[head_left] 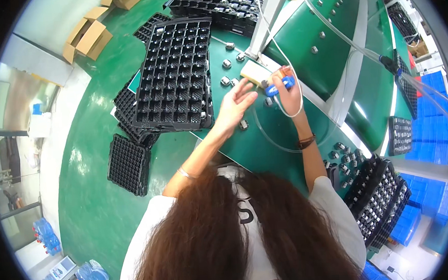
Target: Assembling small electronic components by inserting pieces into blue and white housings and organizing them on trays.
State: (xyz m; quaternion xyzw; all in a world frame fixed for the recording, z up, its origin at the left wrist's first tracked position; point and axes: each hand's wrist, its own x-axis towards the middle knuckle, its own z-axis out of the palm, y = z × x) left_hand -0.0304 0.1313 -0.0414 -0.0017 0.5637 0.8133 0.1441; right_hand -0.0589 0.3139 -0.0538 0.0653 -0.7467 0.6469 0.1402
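Observation:
My right hand [289,92] grips a blue tool [278,87] with a clear hose trailing from it, held over the green table [265,147]. My left hand [236,106] hovers with fingers spread just left of the tool, holding nothing. One small metal part [243,124] lies below that hand, and a pale block [255,72] sits just beyond its fingertips. More small metal parts [225,64] lie loose on the table beyond the hands. An empty black compartment tray [175,73] rests to the left of my left hand.
Stacked black trays [129,164] hang off the table's left side. Trays filled with metal parts [379,202] stand at the right, and another full tray [221,4] at the far end. A green conveyor [331,41] carries parts. Cardboard boxes [87,40] lie on the floor.

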